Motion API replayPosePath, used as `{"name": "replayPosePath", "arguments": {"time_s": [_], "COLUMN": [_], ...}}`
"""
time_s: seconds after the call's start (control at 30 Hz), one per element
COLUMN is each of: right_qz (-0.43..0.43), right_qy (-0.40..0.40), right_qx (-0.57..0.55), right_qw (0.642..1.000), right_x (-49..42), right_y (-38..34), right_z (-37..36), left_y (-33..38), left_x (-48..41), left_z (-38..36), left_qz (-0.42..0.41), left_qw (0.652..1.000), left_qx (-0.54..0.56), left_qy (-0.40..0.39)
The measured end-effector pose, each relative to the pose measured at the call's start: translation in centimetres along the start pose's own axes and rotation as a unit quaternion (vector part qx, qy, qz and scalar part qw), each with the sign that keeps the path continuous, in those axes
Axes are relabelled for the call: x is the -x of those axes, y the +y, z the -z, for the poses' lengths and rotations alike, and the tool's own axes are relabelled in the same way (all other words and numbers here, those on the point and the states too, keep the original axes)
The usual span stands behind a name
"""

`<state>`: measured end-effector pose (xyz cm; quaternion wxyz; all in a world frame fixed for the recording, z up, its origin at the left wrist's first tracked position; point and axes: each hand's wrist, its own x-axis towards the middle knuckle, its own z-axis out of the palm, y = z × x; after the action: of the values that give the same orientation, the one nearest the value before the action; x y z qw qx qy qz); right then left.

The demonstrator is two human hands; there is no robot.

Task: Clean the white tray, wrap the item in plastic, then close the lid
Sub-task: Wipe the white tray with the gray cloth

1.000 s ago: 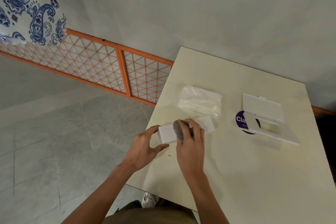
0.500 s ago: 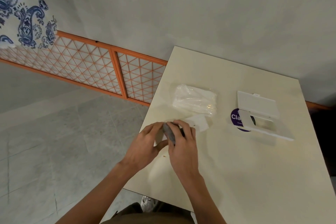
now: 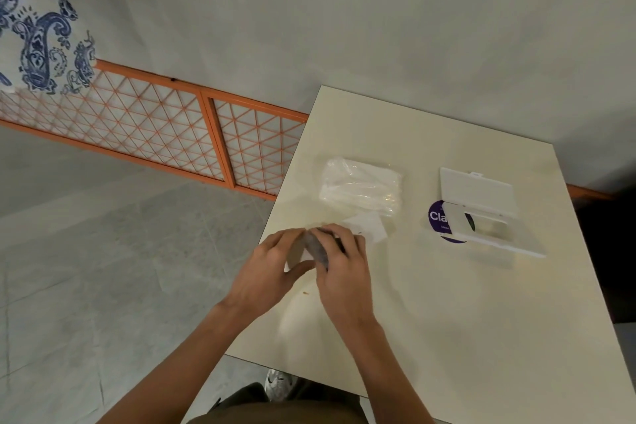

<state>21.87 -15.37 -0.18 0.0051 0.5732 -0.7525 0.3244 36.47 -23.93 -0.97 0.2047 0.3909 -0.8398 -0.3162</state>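
Observation:
A small white tray (image 3: 370, 229) lies near the table's left edge, mostly covered by my hands. My left hand (image 3: 272, 268) grips its left end, fingers curled over the top. My right hand (image 3: 346, 272) presses a dark grey pad (image 3: 317, 248) onto the tray, right against my left fingers. A crumpled clear plastic bag (image 3: 361, 186) lies just beyond the tray. Further right stands a white case (image 3: 495, 234) with its hinged lid (image 3: 476, 191) raised open.
A purple round label (image 3: 436, 220) shows under the case's left side. A small crumb (image 3: 305, 293) lies on the cream table (image 3: 447, 320). The table's left edge drops to a tiled floor; an orange lattice panel (image 3: 155, 124) runs along the wall.
My left hand has slid over the tray until its fingers meet my right hand. The grey pad has moved leftward along the tray, which is now mostly hidden.

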Motion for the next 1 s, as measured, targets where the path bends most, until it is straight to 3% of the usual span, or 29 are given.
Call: {"name": "replayPosePath", "arguments": {"time_s": [0.2,0.4,0.63,0.87,1.0], "right_qz": [-0.072,0.016,-0.067,-0.007,-0.076], "right_qy": [0.038,0.012,0.05,-0.004,0.022], "right_qx": [0.026,0.021,0.037,-0.01,-0.064], "right_qw": [0.996,1.0,0.996,1.0,0.995], "right_x": [-2.0,-0.3,-1.8,0.8,-0.4], "right_y": [3.1,-0.4,3.6,-0.6,1.3], "right_z": [1.0,-0.3,0.5,-0.4,0.9], "left_y": [0.1,0.2,0.2,0.3,0.4], "left_x": [-0.1,-0.5,-0.3,-0.5,-0.4], "left_z": [0.2,0.1,0.3,0.3,0.6], "left_qz": [0.031,0.005,0.036,-0.001,0.02], "left_qw": [0.999,1.0,0.999,1.0,0.999], "left_qx": [-0.016,-0.013,-0.023,-0.019,-0.021], "left_qy": [-0.012,-0.021,-0.019,-0.019,-0.025]}}
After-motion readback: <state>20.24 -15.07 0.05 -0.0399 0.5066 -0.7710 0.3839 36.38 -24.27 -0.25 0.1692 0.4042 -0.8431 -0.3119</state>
